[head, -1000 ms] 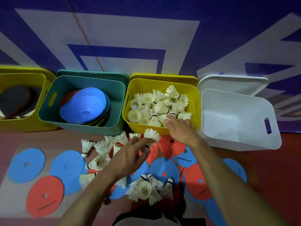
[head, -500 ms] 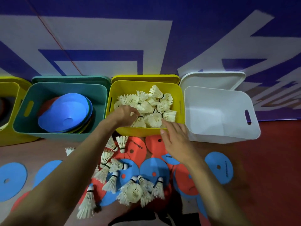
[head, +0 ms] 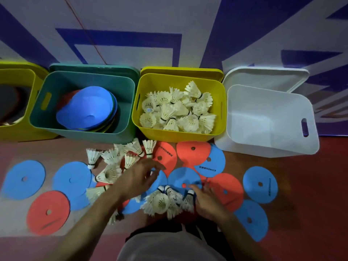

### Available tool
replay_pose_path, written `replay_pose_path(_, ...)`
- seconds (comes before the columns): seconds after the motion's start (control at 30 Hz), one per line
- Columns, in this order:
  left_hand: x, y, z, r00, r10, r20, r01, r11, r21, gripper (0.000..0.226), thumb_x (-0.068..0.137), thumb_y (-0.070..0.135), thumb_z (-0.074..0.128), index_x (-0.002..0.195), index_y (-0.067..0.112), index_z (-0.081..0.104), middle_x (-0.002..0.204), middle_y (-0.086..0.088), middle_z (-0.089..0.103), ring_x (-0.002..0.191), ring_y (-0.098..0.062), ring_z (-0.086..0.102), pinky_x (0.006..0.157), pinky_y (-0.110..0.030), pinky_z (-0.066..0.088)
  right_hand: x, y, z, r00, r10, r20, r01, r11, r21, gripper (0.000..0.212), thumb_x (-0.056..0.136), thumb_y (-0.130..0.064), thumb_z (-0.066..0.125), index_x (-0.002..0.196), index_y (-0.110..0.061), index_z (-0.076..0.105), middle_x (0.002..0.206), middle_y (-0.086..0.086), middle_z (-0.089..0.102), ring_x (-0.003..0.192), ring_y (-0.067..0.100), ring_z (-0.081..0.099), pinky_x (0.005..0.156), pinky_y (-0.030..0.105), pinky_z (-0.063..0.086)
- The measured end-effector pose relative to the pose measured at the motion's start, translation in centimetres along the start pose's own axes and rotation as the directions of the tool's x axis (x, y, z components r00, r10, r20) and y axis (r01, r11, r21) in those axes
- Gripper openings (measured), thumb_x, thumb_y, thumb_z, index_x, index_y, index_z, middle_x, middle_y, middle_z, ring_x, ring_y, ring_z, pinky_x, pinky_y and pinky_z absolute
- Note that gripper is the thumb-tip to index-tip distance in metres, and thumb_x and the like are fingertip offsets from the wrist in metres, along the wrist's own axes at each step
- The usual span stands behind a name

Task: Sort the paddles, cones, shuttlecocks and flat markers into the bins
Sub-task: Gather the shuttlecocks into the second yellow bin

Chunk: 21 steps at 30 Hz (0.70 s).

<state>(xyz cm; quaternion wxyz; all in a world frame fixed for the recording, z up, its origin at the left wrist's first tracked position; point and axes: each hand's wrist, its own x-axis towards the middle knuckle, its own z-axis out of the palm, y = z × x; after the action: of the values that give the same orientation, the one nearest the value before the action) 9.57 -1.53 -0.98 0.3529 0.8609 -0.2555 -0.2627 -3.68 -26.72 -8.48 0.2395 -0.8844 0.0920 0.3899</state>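
White shuttlecocks [head: 177,110] fill the middle yellow bin [head: 180,135]. More shuttlecocks lie loose on the floor: a cluster [head: 165,201] between my hands and a scattered group [head: 116,161] further left. Blue and red flat markers [head: 194,153] are spread over the floor. My left hand [head: 139,179] hovers over the floor pile with fingers spread and holds nothing. My right hand [head: 209,200] lies beside the near cluster, fingers touching a shuttlecock. A green bin [head: 82,132] holds stacked cones [head: 88,108]. The white bin [head: 271,147] is bare inside.
A second yellow bin [head: 17,132] at the far left holds dark paddles, partly cut off. Lids lean behind the bins against the blue and white wall. Red floor runs to the right of the white bin.
My left hand left the yellow bin and came back down over the floor shuttlecocks. My right hand dropped from the bin's front edge to the near cluster.
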Motion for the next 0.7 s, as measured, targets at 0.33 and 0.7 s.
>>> replay_pose_path(0.33,1.5,-2.0,10.3,0.962,-0.172,0.214,0.074,0.913,0.4,0.046,0.096,0.056,0.031,0.135,0.039,0.049,0.122,-0.006,0.064,0.107,-0.028,0.065,0.078,-0.04,0.053,0.1,-0.9,0.9,0.988,0.013,0.153,0.0,0.997,-0.083,0.044,0.099,-0.028,0.044,0.142,-0.023,0.041,0.142,0.013,0.052,0.13,0.032,0.048,0.106,0.038,0.036)
replay_pose_path(0.7,4.2,0.3,13.4,0.922,-0.151,0.357,-0.158,0.696,0.701,0.077,0.089,0.066,-0.001,0.142,0.033,0.044,0.137,-0.001,0.059,0.114,-0.03,0.063,0.086,-0.039,0.05,-3.5,2.2,-2.2,0.993,0.061,-0.102,-0.041,0.982,0.182,0.054,0.09,-0.012,0.044,0.139,-0.034,0.042,0.139,0.011,0.052,0.129,0.032,0.047,0.105,0.037,0.039)
